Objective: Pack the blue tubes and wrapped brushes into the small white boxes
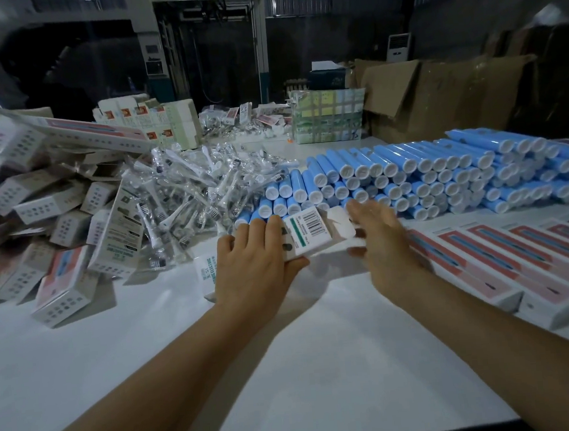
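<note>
Many blue plastic tubes (410, 176) lie unpacked behind the small white cardboard box (309, 235), gripped by left hand (256, 262); right hand (377, 234) fingers its open flap.

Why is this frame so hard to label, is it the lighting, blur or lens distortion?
Head view: dim background, brighter white table; the right hand is motion-blurred, the left hand holding the small white box is sharper; the box pile at left smears, and wide-angle bending curves the blue tubes row.

Your two arms are bare all the way up. Your left hand (252, 259) and right hand (378, 238) wear nothing.
</note>
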Demonstrator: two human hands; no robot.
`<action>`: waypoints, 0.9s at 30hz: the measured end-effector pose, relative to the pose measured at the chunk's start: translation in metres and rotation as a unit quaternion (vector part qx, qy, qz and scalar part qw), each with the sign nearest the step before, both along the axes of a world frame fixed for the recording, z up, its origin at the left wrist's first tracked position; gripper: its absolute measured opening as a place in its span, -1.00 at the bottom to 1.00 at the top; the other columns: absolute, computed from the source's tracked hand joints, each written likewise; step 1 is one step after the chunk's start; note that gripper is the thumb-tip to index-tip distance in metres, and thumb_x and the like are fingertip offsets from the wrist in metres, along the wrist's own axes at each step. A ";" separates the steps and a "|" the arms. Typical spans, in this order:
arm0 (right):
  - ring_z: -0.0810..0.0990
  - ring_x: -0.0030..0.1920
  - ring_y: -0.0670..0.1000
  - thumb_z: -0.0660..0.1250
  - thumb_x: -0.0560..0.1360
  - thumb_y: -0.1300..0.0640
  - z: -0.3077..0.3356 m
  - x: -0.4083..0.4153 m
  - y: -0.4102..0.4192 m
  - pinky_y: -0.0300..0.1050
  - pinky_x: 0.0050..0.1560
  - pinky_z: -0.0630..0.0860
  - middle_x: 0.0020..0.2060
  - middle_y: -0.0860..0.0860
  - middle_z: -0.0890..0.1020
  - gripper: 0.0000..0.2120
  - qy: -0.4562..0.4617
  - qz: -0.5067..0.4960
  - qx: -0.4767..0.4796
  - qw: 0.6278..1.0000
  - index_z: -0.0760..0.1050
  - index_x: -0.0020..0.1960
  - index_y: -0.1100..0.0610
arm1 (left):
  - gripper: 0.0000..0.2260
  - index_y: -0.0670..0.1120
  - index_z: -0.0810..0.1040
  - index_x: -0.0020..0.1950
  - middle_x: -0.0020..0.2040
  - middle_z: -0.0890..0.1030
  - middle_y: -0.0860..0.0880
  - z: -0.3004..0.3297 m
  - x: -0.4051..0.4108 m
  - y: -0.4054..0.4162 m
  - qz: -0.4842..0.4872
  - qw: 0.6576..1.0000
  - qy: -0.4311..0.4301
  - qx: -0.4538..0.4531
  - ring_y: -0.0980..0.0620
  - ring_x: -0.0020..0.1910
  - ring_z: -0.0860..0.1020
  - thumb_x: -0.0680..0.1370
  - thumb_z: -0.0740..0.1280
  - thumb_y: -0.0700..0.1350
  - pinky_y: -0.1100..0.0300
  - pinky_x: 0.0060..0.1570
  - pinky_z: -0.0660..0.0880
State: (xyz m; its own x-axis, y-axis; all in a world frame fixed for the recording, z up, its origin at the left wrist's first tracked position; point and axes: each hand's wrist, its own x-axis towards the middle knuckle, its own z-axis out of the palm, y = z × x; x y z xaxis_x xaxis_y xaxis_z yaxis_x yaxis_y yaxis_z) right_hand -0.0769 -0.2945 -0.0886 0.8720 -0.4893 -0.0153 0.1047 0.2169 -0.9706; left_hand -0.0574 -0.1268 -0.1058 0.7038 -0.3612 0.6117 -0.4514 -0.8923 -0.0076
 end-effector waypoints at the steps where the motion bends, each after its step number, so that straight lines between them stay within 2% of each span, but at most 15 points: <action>1: 0.67 -0.04 0.10 0.36 0.47 -0.01 -0.001 -0.001 0.004 0.04 0.04 0.57 0.06 0.15 0.65 -0.68 0.010 0.091 0.130 0.987 0.54 0.14 0.14 | -0.38 -0.21 0.48 0.26 0.04 0.56 -0.16 0.000 -0.001 0.000 0.000 1.000 -0.001 0.000 -0.19 -0.03 0.52 0.46 0.16 0.27 -0.05 -0.07 0.42; 2: 0.69 -0.08 0.12 0.36 0.45 0.00 -0.002 -0.004 0.009 0.08 0.07 0.57 0.00 0.18 0.68 -0.71 0.012 0.153 0.205 0.967 0.57 0.06 0.17 | -0.37 -0.22 0.48 0.26 0.04 0.56 -0.16 0.000 -0.002 -0.001 0.000 1.000 -0.002 0.003 -0.18 -0.04 0.52 0.46 0.15 0.27 -0.04 -0.08 0.42; 3: 0.69 -0.08 0.12 0.36 0.41 0.01 -0.004 -0.005 0.012 0.09 0.09 0.57 -0.03 0.19 0.69 -0.71 -0.004 0.194 0.228 0.954 0.59 0.02 0.18 | -0.37 -0.22 0.49 0.25 0.03 0.56 -0.16 0.000 -0.003 -0.002 0.001 1.000 -0.003 0.006 -0.17 -0.04 0.52 0.47 0.15 0.28 -0.03 -0.09 0.43; 6: 0.69 -0.07 0.09 0.37 0.41 0.20 -0.009 -0.004 0.019 -0.01 0.00 0.63 -0.07 0.17 0.70 -0.77 -0.082 0.196 0.157 0.964 0.56 0.05 0.23 | -0.37 -0.24 0.51 0.23 0.00 0.58 -0.17 0.001 -0.006 -0.005 -0.002 1.000 -0.012 0.007 -0.17 -0.07 0.54 0.49 0.12 0.28 -0.02 -0.12 0.45; 7: 0.69 -0.09 0.06 0.35 0.46 0.27 -0.010 -0.004 0.021 -0.07 -0.08 0.64 -0.09 0.15 0.70 -0.84 -0.096 0.162 0.095 0.977 0.56 0.03 0.21 | -0.37 -0.25 0.51 0.22 0.00 0.58 -0.18 0.001 -0.007 -0.006 -0.006 1.000 -0.017 0.004 -0.18 -0.07 0.55 0.49 0.12 0.27 -0.03 -0.13 0.46; 9: 0.69 -0.14 -0.04 0.28 0.54 0.27 -0.014 -0.005 0.024 -0.17 -0.16 0.62 -0.06 0.10 0.69 -0.84 -0.084 0.074 -0.103 0.988 0.56 0.04 0.09 | -0.36 -0.27 0.50 0.24 0.02 0.58 -0.20 0.001 -0.008 -0.006 -0.017 1.000 -0.019 0.003 -0.20 -0.05 0.55 0.49 0.13 0.26 -0.05 -0.10 0.46; 11: 0.65 -0.04 -0.08 0.21 0.59 0.18 -0.020 -0.007 0.027 -0.13 -0.02 0.61 0.08 0.05 0.63 -0.72 -0.068 0.024 -0.325 0.943 0.46 0.29 0.10 | -0.35 -0.26 0.49 0.25 0.04 0.58 -0.19 0.000 -0.010 -0.006 -0.020 1.000 -0.020 0.014 -0.19 -0.02 0.54 0.52 0.05 0.27 -0.05 -0.07 0.46; 12: 0.61 0.05 -0.06 0.17 0.61 0.15 -0.023 -0.008 0.028 -0.10 0.06 0.59 0.16 0.07 0.58 -0.63 -0.067 0.014 -0.399 0.915 0.35 0.41 0.13 | -0.34 -0.25 0.50 0.25 0.04 0.58 -0.18 0.000 -0.012 -0.005 -0.018 0.999 -0.023 0.019 -0.18 -0.03 0.55 0.53 0.01 0.27 -0.05 -0.08 0.46; 14: 0.54 0.17 0.00 0.12 0.63 0.10 -0.024 -0.010 0.028 -0.10 0.12 0.55 0.26 0.10 0.51 -0.54 -0.077 0.007 -0.464 0.883 0.18 0.50 0.13 | -0.35 -0.26 0.52 0.21 0.01 0.59 -0.17 0.001 -0.014 -0.006 -0.015 0.999 -0.036 0.029 -0.17 -0.07 0.55 0.53 -0.02 0.24 -0.04 -0.12 0.47; 16: 0.51 0.23 0.01 0.11 0.63 0.03 -0.025 -0.012 0.027 -0.10 0.17 0.52 0.31 0.10 0.48 -0.50 -0.080 0.018 -0.482 0.872 0.13 0.52 0.11 | -0.37 -0.26 0.53 0.20 -0.01 0.60 -0.16 0.001 -0.015 -0.006 -0.010 0.998 -0.047 0.039 -0.16 -0.09 0.56 0.53 -0.01 0.23 -0.03 -0.14 0.48; 18: 0.50 0.27 0.02 0.11 0.62 -0.06 -0.024 -0.014 0.028 -0.02 0.24 0.49 0.31 0.08 0.49 -0.47 -0.068 0.056 -0.429 0.899 0.14 0.52 0.10 | -0.38 -0.26 0.53 0.20 -0.01 0.60 -0.17 0.001 -0.015 -0.005 -0.010 0.998 -0.053 0.045 -0.17 -0.09 0.56 0.54 0.01 0.22 -0.03 -0.15 0.48; 20: 0.62 0.10 -0.02 0.09 0.63 -0.07 -0.018 -0.014 0.028 -0.08 0.10 0.58 0.09 0.04 0.65 -0.56 -0.069 0.111 -0.223 0.966 0.34 0.41 0.12 | -0.41 -0.26 0.52 0.21 0.00 0.59 -0.17 0.001 -0.013 -0.004 -0.017 0.998 -0.044 0.041 -0.18 -0.08 0.55 0.54 0.07 0.22 -0.04 -0.14 0.48; 22: 0.68 -0.10 -0.05 0.06 0.65 0.01 -0.012 -0.012 0.025 -0.18 -0.12 0.62 -0.15 0.03 0.71 -0.67 -0.066 0.163 -0.029 0.984 0.53 0.15 0.14 | -0.44 -0.26 0.52 0.20 0.00 0.59 -0.18 0.000 -0.012 -0.002 -0.016 0.999 -0.037 0.034 -0.19 -0.09 0.55 0.51 0.17 0.21 -0.05 -0.14 0.48; 24: 0.67 -0.08 -0.01 0.08 0.65 0.10 -0.009 -0.011 0.022 -0.17 -0.12 0.62 -0.09 0.12 0.68 -0.72 -0.065 0.175 0.014 0.982 0.54 0.08 0.17 | -0.45 -0.25 0.53 0.19 0.01 0.60 -0.19 0.000 -0.011 -0.002 -0.012 0.999 -0.032 0.031 -0.20 -0.08 0.56 0.45 0.31 0.18 -0.06 -0.13 0.48; 27: 0.64 0.03 0.09 0.11 0.64 0.14 -0.007 -0.011 0.022 -0.07 -0.01 0.62 0.04 0.21 0.64 -0.73 -0.072 0.168 0.035 0.983 0.48 0.22 0.21 | -0.44 -0.26 0.53 0.19 0.02 0.60 -0.20 0.000 -0.009 -0.001 -0.016 0.999 -0.033 0.024 -0.21 -0.07 0.56 0.41 0.34 0.17 -0.06 -0.14 0.48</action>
State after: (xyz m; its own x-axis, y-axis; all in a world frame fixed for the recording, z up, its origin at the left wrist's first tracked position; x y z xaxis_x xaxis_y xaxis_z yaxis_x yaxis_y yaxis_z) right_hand -0.0877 -0.2725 -0.0956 0.9796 -0.1759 0.0967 0.1511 0.3289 -0.9322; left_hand -0.0668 -0.1273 -0.1057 0.6504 -0.4128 0.6377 -0.4772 -0.8752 -0.0799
